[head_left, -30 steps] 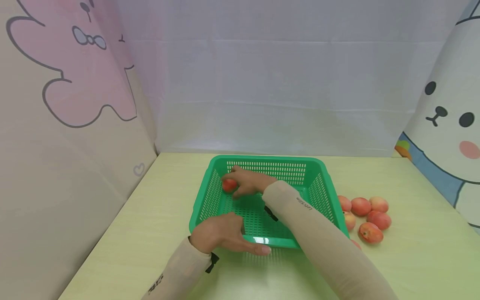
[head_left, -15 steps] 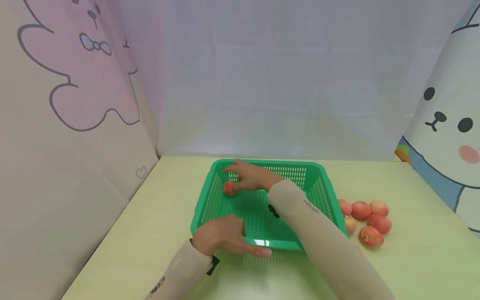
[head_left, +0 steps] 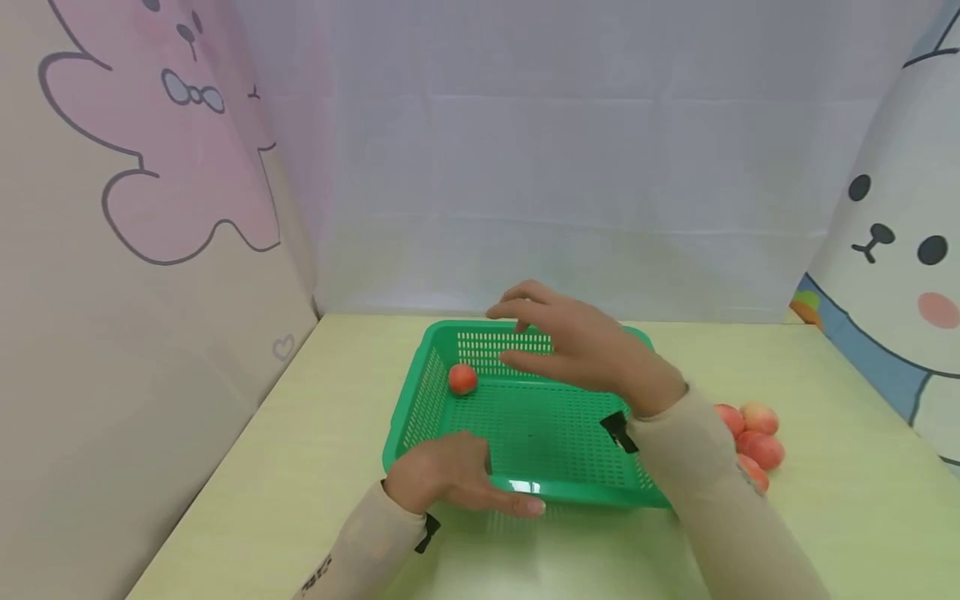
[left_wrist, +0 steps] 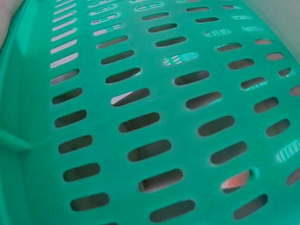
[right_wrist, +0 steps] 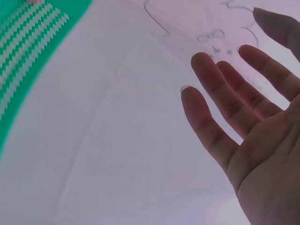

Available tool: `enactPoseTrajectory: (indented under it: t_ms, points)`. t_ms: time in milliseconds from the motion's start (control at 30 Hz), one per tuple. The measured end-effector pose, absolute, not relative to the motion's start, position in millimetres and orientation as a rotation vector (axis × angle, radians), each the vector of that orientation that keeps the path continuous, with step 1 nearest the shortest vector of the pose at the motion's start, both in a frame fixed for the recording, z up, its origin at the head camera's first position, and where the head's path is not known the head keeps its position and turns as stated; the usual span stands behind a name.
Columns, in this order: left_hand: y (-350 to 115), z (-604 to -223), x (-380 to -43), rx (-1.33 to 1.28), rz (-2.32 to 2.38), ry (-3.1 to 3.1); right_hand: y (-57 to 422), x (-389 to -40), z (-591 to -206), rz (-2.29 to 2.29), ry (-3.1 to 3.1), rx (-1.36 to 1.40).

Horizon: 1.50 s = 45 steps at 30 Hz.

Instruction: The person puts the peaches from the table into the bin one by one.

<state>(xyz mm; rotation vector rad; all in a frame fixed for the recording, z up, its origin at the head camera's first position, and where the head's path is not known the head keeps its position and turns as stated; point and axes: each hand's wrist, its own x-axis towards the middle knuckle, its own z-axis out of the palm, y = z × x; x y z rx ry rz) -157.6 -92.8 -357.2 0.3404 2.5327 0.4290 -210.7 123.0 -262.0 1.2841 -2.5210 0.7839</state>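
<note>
A green slotted plastic basket [head_left: 585,493] stands on the table, its outer wall filling the left wrist view. My left hand [head_left: 444,475] grips the basket's near rim, fingers over the inside and thumb along the front. Inside, at the far left corner, lies one round red fruit [head_left: 462,379]. My right hand [head_left: 581,346] is raised over the basket's far right part, fingers spread and nothing in it. In the right wrist view, the bare palm [right_wrist: 272,145] shows beside a corner of the basket.
Several red and yellowish fruits [head_left: 761,450] lie on the table [head_left: 832,517] right of the basket, partly hidden by my right sleeve [head_left: 690,450]. A pale cloth backdrop [head_left: 480,192] hangs behind, with printed cartoon animals at both sides.
My right hand has let go of the red fruit in the basket, lifted, and moved right. The fruit stays in the far left corner. My left hand keeps its place on the rim.
</note>
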Motion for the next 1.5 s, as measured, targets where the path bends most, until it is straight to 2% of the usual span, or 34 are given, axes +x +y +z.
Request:
enactPoseTrajectory:
  t_ms: [300, 500, 733, 1200, 1500]
  points:
    - [-96, -360, -153, 0.363, 0.586, 2.541, 217, -160, -249, 0.606, -2.093, 1.149]
    - [-97, -359, -150, 0.362, 0.614, 2.551, 263, -149, -246, 0.593, -2.027, 1.001]
    - [-94, -360, -151, 0.378, 0.637, 2.537, 297, -139, -263, 0.615, -2.082, 0.78]
    - [-96, -356, -153, 0.36, 0.631, 2.534, 312, -152, -289, 0.481, -2.404, 0.53]
    - [-90, -360, -156, 0.369, 0.618, 2.529, 344, -165, -308, 0.43, -2.6, 0.364]
